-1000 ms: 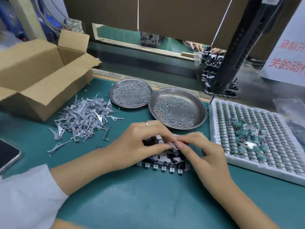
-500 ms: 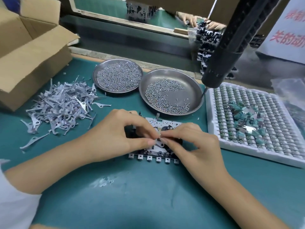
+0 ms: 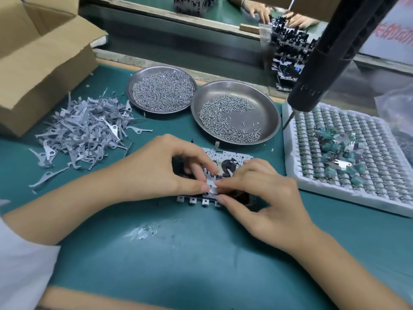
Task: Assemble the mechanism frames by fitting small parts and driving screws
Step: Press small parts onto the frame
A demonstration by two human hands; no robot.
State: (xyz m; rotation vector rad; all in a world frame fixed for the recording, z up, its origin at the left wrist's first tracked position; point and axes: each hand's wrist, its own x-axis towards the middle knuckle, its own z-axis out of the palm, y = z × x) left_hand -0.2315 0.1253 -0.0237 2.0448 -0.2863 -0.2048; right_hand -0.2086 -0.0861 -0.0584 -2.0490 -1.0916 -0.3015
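Far to the left of the mechanism frame (image 3: 225, 173) sits an open cardboard box (image 3: 44, 61) on the green mat (image 3: 178, 253). Just left of the frame lies a big pile of thin grey metal levers (image 3: 87, 130). Up and left of the frame is a round metal dish full of screws (image 3: 162, 89). Right beside it, straight behind the frame, is a second metal dish (image 3: 235, 113) with fewer screws in it. The frame itself lies flat on the mat in the middle, with a row of little square tabs along its near edge. The left hand (image 3: 165, 173) rests on the left part of the frame, its fingers curled, and its thumb and first finger pinch a small pale metal part (image 3: 212, 186) down on the frame. The right hand (image 3: 263, 198) comes from the other side, fingers curled too, and its fingertips pinch the same small part. The two hands meet over the frame. To the right of the frame is a white tray (image 3: 348, 198) with rows of tiny pockets and some loose green parts (image 3: 339, 151) on top. Above the tray hangs a black power screwdriver (image 3: 330, 57), its thin tip pointing down. Far right of the frame, at the back, is a white sign with red writing (image 3: 400, 34), too cut off to read.
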